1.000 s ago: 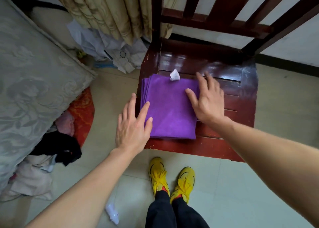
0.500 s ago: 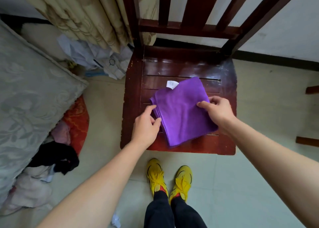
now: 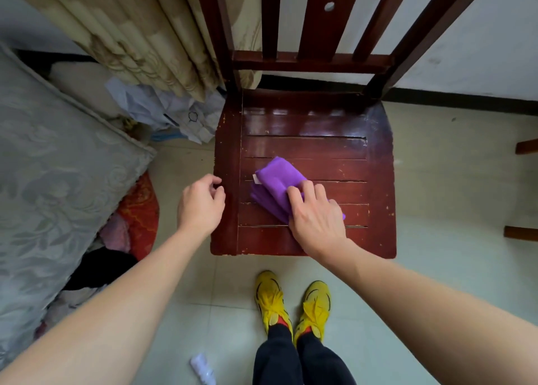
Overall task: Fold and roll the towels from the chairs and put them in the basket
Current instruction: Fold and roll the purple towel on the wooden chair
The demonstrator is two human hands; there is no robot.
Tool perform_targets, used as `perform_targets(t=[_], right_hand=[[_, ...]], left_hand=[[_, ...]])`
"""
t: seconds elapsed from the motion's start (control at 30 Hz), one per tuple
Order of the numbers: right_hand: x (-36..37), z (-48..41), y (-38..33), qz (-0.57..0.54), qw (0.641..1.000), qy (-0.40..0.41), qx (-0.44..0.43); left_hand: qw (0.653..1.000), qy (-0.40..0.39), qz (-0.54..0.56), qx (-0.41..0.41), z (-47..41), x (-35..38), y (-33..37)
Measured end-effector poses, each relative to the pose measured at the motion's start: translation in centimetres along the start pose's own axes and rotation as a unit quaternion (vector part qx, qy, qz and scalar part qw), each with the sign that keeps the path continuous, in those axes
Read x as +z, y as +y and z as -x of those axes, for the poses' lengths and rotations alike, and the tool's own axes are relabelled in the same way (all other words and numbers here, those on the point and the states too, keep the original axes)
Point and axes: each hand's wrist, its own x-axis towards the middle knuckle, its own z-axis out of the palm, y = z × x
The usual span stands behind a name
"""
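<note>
On the glossy slatted chair point(image 3: 305, 148) — right hand point(image 3: 316, 218) pinning folded purple towel point(image 3: 276, 181), left hand point(image 3: 199, 207) empty, loosely curled.

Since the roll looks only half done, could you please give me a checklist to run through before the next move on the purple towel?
1. Purple towel lies fully on the chair seat: ok.
2. Right hand presses on the towel's near end: ok.
3. Left hand is on the towel: not ok; it hovers at the seat's left edge, fingers curled, holding nothing.
4. Towel is rolled tight: cannot tell; the right hand covers part of it.
5. White tag is tucked in: not ok; it sticks out on the left.
6. Basket within reach: cannot tell; none in view.
</note>
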Motion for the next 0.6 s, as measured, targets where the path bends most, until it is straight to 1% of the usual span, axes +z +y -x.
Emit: perform_targets(t=[0.1,0.17,0.23,0.3,0.33,0.37,0.43,0.5,0.6], right_hand=[[1.0,1.4,0.1,-0.016,0.999,-0.007,-0.048],[1.2,2.4,0.6,-0.071,0.995,-0.002,-0.074],[1.4,3.2,1.5,-0.158,0.984,0.036,-0.07],[1.4,3.7,3.0,-0.234,0.969,0.07,-0.045],[1.5,3.9,3.7,-0.246,0.966,0.07,-0.026],[1.5,3.9,4.4,-0.234,0.971,0.051,0.001],[1.4,3.9,5.7,-0.203,0.976,-0.029,0.073],[1.3,3.9,6.3,-0.214,0.961,-0.119,0.127],[1.5,3.9,6.2,-0.211,0.948,-0.203,0.121]], left_hand=[[0.997,0.019,0.014,0.071,-1.2,0.4,2.0],[0.994,-0.006,0.035,0.104,-1.8,1.1,3.6],[0.987,-0.074,0.005,0.141,-2.2,1.7,4.9],[0.97,-0.156,-0.071,0.171,-2.6,2.1,5.7],[0.96,-0.186,-0.108,0.178,-2.8,2.0,5.8],[0.951,-0.208,-0.14,0.182,-3.2,1.9,5.8],[0.932,-0.236,-0.193,0.196,-3.8,1.9,6.0],[0.902,-0.263,-0.252,0.232,-4.2,2.3,6.6],[0.846,-0.299,-0.339,0.283,-4.0,3.0,7.2]])
